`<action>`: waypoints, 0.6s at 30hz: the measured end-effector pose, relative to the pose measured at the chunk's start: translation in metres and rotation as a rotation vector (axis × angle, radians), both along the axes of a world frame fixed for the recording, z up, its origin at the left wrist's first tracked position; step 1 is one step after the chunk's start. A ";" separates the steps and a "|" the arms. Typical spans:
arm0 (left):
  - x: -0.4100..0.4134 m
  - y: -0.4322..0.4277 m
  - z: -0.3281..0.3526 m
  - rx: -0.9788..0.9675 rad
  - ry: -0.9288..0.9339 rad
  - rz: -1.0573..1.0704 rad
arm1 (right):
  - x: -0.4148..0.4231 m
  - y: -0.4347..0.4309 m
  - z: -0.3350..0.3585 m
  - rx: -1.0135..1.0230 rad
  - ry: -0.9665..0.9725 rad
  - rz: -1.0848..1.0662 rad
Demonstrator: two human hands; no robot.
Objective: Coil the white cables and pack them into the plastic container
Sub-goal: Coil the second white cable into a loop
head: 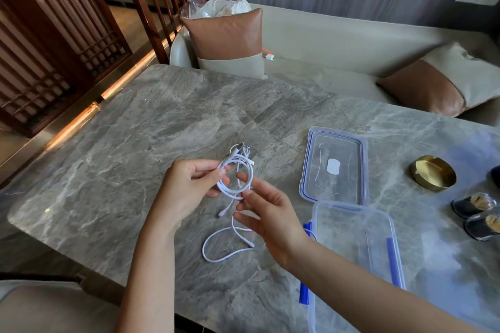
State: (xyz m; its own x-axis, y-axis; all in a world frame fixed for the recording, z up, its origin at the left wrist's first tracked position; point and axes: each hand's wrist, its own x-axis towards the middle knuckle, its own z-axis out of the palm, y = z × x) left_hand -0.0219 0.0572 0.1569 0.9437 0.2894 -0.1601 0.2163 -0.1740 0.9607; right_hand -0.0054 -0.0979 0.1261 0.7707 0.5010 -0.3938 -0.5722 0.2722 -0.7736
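Note:
My left hand (186,186) pinches a small coil of white cable (244,170) above the marble table (135,130), its plugs sticking up at the top. My right hand (267,213) touches the coil's lower right side with relaxed fingers. A loose tail of the same white cable (216,246) hangs down and loops on the table in front of me. The clear plastic container (354,257) with blue clips stands open to the right of my right hand. Its clear lid (335,167) lies flat just behind it.
A brass ashtray (433,172) and two small dark glass dishes (476,213) sit at the table's right side. Beyond the table is a beige sofa (338,43) with brown cushions (227,38), a plastic bag of white cables (232,7) on top.

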 end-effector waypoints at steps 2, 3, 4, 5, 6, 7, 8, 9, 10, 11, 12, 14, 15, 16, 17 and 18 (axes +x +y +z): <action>0.000 0.001 0.001 0.018 0.006 -0.012 | 0.002 -0.002 0.002 -0.082 -0.174 0.045; 0.000 0.001 0.002 0.036 0.004 -0.022 | 0.003 -0.003 0.004 -0.102 -0.228 0.070; -0.001 0.001 0.002 0.057 0.001 -0.033 | 0.005 -0.005 0.006 -0.117 -0.269 0.098; -0.001 0.001 0.001 0.079 -0.004 -0.045 | 0.008 -0.008 0.008 -0.128 -0.297 0.131; -0.002 0.000 0.002 0.099 -0.009 -0.054 | 0.012 -0.010 0.010 -0.135 -0.313 0.164; -0.002 0.000 0.002 0.120 -0.016 -0.059 | 0.016 -0.012 0.013 -0.131 -0.317 0.192; -0.002 0.000 0.003 0.143 -0.025 -0.064 | 0.020 -0.014 0.016 -0.130 -0.319 0.220; -0.002 0.001 0.004 0.170 -0.034 -0.075 | 0.024 -0.016 0.018 -0.149 -0.340 0.246; -0.002 0.001 0.005 0.200 -0.040 -0.092 | 0.028 -0.017 0.020 -0.185 -0.374 0.270; -0.001 0.000 0.007 0.228 -0.044 -0.108 | 0.031 -0.017 0.021 -0.216 -0.408 0.290; -0.001 -0.001 0.008 0.252 -0.047 -0.121 | 0.034 -0.018 0.022 -0.236 -0.432 0.307; 0.000 -0.002 0.010 0.280 -0.057 -0.133 | 0.040 -0.021 0.025 -0.248 -0.444 0.353; -0.001 -0.002 0.010 0.282 -0.056 -0.137 | 0.043 -0.023 0.026 -0.241 -0.433 0.388; -0.001 -0.001 0.010 0.283 -0.048 -0.149 | 0.046 -0.026 0.027 -0.229 -0.419 0.431; -0.002 0.000 0.010 0.290 -0.037 -0.167 | 0.049 -0.030 0.028 -0.216 -0.407 0.475; -0.002 0.000 0.009 0.298 -0.027 -0.189 | 0.052 -0.033 0.029 -0.204 -0.394 0.514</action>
